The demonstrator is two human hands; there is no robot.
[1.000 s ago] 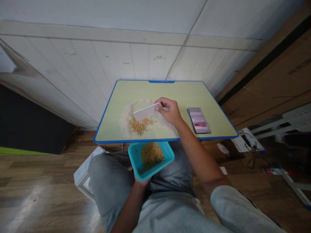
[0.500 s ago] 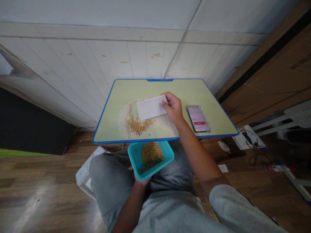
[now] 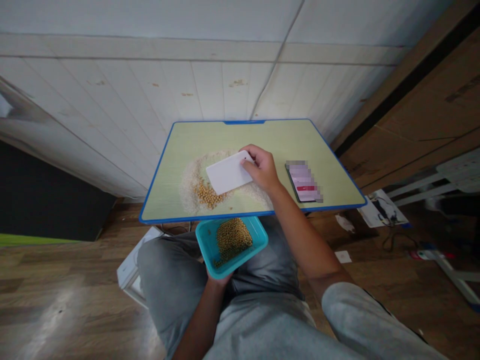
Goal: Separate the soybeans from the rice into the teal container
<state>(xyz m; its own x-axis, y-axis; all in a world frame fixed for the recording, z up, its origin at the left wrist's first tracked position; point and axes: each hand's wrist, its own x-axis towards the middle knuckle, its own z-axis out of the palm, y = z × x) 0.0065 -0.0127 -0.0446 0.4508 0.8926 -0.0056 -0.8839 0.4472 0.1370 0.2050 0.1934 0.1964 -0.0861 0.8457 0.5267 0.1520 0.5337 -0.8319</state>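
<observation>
My right hand (image 3: 261, 167) grips the right end of a flat white plastic scraper (image 3: 228, 173) with a small hole near its corner. The scraper slants over the table, its lower left corner beside a small heap of yellow soybeans (image 3: 207, 196). White rice grains (image 3: 189, 187) lie in a ring around the beans, partly hidden by the scraper and my hand. Below the table's front edge, my left hand (image 3: 219, 280) holds a turquoise plastic tub (image 3: 205, 250) from beneath, its fingers mostly hidden. Yellow soybeans (image 3: 236, 235) and smaller green beans (image 3: 227, 260) lie inside the tub.
The folding table (image 3: 277, 132) has a pale green top and blue rim. A phone (image 3: 304, 182) with a lit, blurred screen lies on its right side. A white wall stands behind, large cardboard boxes (image 3: 420, 120) at the right, and a white object (image 3: 129, 267) sits on the floor at left.
My right hand has moved the scraper slightly left and toward me, its lower corner now covering part of the soybean heap. The tub stays under the table edge in my left hand.
</observation>
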